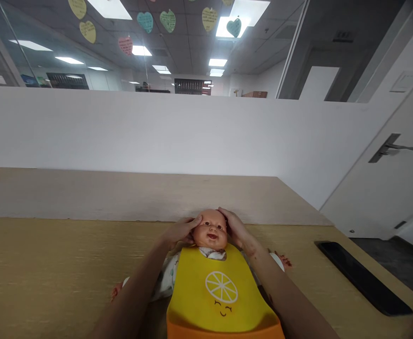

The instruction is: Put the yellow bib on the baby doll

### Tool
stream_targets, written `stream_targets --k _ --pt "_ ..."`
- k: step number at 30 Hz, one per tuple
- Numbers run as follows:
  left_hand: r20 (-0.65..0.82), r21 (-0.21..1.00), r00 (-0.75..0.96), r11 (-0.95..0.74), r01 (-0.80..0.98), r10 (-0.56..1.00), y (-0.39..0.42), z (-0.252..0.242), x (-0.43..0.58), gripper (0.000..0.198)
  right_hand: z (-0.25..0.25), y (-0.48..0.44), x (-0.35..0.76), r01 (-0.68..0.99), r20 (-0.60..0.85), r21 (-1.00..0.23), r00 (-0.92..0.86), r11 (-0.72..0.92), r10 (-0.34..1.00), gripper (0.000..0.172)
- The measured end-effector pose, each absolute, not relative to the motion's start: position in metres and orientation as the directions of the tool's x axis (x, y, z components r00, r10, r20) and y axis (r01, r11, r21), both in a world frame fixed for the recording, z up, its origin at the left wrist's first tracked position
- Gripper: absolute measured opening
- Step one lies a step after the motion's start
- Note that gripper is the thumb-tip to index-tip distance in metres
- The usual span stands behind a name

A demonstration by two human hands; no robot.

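Note:
A baby doll lies on its back on the wooden table, face up, its head away from me. Over its chest is a yellow bib printed with a white citrus slice and a smiling face, with an orange pocket at the bottom. My left hand cups one side of the doll's head, thumb against the temple. On the other side, my right hand is wrapped round the head, fingertips near the crown. Some fingers of both hands are hidden behind the head and neck. The doll's patterned clothes and small hands show beside my forearms.
A long black flat object lies on the table at the right, near its edge. Behind the table stands a white wall with glass above it, bearing heart-shaped notes. A door with a metal handle is at the far right.

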State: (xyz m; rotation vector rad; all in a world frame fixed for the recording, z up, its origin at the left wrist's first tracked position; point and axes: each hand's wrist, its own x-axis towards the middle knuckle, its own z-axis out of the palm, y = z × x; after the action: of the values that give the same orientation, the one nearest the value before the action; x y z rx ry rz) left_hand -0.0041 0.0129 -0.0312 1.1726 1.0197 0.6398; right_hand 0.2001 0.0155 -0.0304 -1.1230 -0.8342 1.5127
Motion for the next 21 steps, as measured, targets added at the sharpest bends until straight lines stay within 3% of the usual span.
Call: stream_targets --k 14,21 --pt "-0.312 0.946 0.347 0.255 0.201 0.884 0.01 -0.028 -0.004 0.066 -0.032 0.014 0.196 -0.358 -0.304 -0.872 -0.134 -0.332 0.943 0.041" --pt "-0.244 0.942 0.323 0.145 0.301 0.914 0.013 -0.035 -0.005 0.062 -0.028 0.016 0.215 -0.314 -0.279 -0.91 -0.023 -0.272 0.96 0.044"
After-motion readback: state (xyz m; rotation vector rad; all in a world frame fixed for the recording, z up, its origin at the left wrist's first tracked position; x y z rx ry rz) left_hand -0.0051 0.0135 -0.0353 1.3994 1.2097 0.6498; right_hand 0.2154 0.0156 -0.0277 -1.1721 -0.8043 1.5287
